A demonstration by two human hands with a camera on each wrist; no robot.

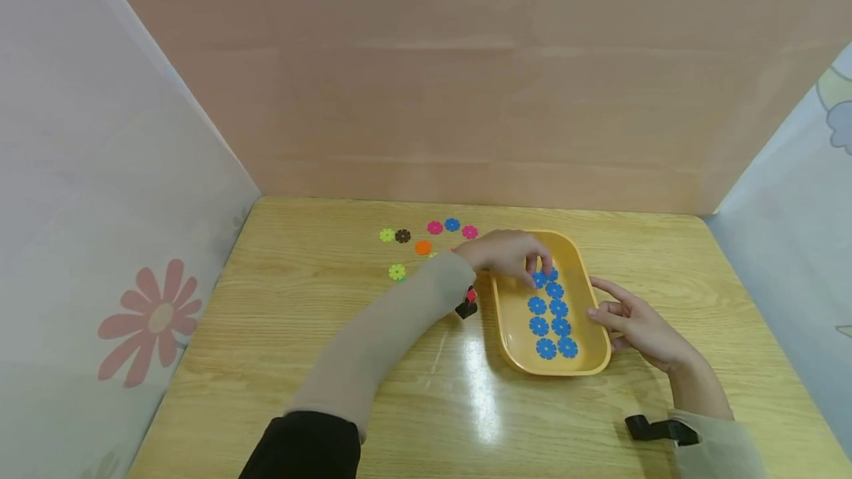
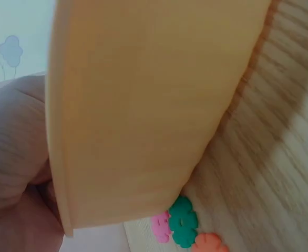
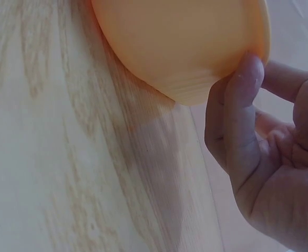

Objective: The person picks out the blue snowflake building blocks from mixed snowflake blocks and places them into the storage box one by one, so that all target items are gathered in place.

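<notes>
A yellow plastic tray rests on the wooden table, with several blue flower-shaped discs lying in two columns inside. My left hand reaches over the tray's left rim, and its bent thumb and fingers pinch a blue disc near the far end. In the left wrist view, the tray wall covers the fingertips, and only part of the left hand shows. With its thumb at the rim, my right hand holds the tray's right side. The right wrist view shows those fingers at the rim.
Loose flower discs lie left of the tray: pink, blue, brown, orange and yellow-green. A brown wall stands behind the table; pale patterned panels flank it.
</notes>
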